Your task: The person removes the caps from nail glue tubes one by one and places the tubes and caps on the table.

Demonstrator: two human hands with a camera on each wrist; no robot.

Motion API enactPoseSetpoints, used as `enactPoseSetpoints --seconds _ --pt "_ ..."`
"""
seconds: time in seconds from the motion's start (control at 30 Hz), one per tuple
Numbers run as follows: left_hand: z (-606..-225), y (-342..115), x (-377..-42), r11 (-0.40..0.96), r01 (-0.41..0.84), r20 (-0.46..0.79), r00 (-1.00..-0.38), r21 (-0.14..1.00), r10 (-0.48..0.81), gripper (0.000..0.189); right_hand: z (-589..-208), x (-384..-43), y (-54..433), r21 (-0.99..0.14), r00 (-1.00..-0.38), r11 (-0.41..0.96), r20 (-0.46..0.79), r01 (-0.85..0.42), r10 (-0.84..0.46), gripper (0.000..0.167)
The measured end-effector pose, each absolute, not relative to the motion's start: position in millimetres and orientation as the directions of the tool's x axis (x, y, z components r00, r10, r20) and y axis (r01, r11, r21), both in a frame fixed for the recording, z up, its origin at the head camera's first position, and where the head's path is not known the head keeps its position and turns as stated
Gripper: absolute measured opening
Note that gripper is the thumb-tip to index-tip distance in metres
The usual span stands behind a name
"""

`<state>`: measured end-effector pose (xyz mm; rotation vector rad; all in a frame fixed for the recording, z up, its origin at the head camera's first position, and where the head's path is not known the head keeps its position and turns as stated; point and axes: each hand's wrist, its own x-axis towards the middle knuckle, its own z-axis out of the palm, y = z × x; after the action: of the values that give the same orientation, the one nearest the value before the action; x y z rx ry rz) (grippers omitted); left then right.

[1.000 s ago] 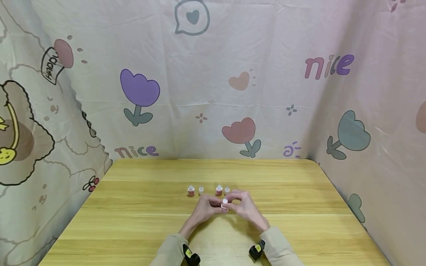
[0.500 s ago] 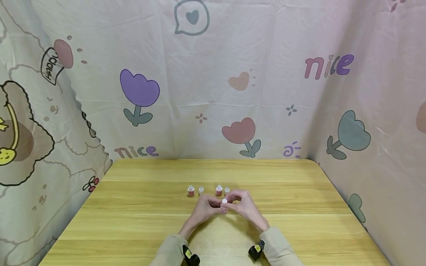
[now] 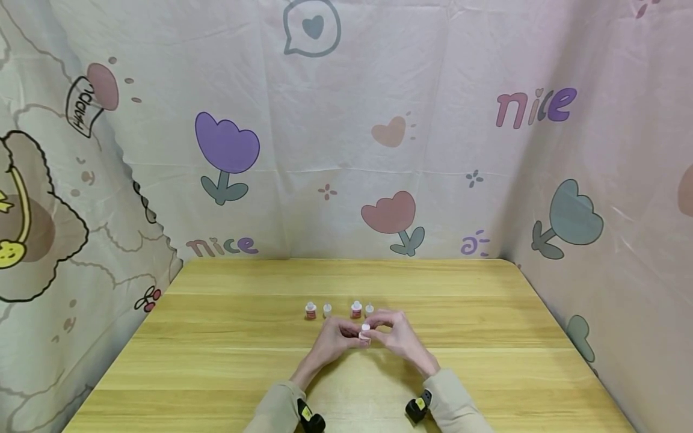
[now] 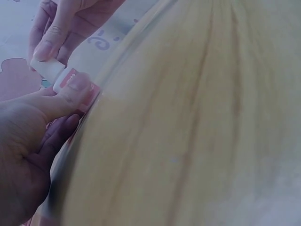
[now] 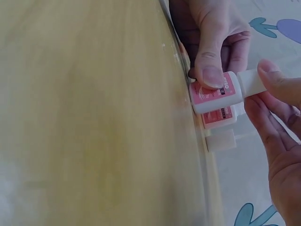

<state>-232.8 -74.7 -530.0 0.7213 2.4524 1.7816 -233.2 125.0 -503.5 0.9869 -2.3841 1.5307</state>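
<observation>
A small white bottle with a pink label (image 5: 216,96) is held between the thumb and fingers of my left hand (image 3: 334,341). My right hand (image 3: 399,340) pinches the bottle's white cap (image 5: 250,83) between thumb and fingers, and the cap sits at the neck of the bottle. In the left wrist view the same cap (image 4: 48,69) shows under the right thumb, with the left thumb lying across the label. The bottle is close over the table in front of the person, and both hands cover part of it.
Behind the hands on the wooden table (image 3: 243,361) stand two more pink-labelled bottles, one at left (image 3: 311,311) and one nearer the hands (image 3: 356,310). Beside each is a small white cap-like piece (image 3: 327,311) with a thin stem pointing up. Printed cloth (image 3: 325,120) hangs around the table.
Both hands stay at the same spot over the table, with only a very slight shift of the bottle and the right hand. The other bottles and white pieces have not moved.
</observation>
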Motion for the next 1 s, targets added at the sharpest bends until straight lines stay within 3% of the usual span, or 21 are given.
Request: enactPoseSetpoints --seconds 0.3,0.6,0.73,1.0 --pt "-530.9 -73.7 -231.6 0.235 0.349 0.253 -0.899 0.907 0.358 0.016 -500.3 -232.3 124.2 -0.809 -0.822 0.266 0.398 -0.524 -0.407 0.013" --pt "-531.9 -73.7 -232.9 0.226 0.364 0.265 -0.890 0.904 0.370 0.019 -506.1 -233.2 122.0 -0.720 -0.747 0.256 0.523 -0.645 -0.412 0.012" --pt "-532.9 -73.9 -233.2 0.217 0.368 0.270 -0.886 0.904 0.377 0.018 -506.0 -233.9 124.2 -0.711 -0.734 0.258 0.517 -0.655 -0.439 0.011" --pt "-531.8 -73.1 -232.4 0.235 0.358 0.263 -0.897 0.904 0.354 0.017 -500.5 -232.8 126.2 -0.791 -0.806 0.256 0.437 -0.556 -0.400 0.011"
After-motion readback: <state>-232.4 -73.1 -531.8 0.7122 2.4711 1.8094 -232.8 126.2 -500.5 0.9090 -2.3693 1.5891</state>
